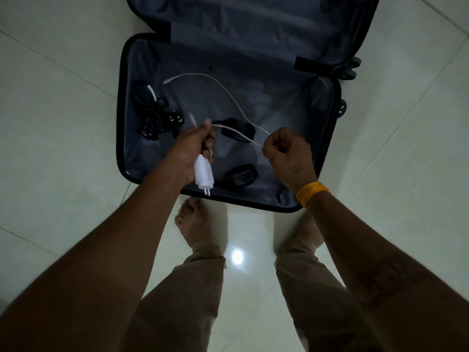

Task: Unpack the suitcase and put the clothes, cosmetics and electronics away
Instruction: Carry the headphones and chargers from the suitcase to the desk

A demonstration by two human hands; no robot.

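Note:
A black suitcase (121, 102) lies open on the floor, its grey lining bare in most places. My left hand (189, 151) grips a white charger plug (203, 174), prongs pointing down, together with one end of a white cable (228, 94). My right hand (286, 151) pinches the same cable further along; the cable loops away over the lining to its free end at the far left. In the near half of the case lie black headphones (239, 175) and, at the left, a tangle of black cords with a black adapter (157, 118).
The suitcase lid (253, 19) lies open beyond the near half, with wheels (347, 72) at the right side. Pale glossy floor tiles (50, 123) surround the case. My bare feet (193, 219) stand right at the case's near edge.

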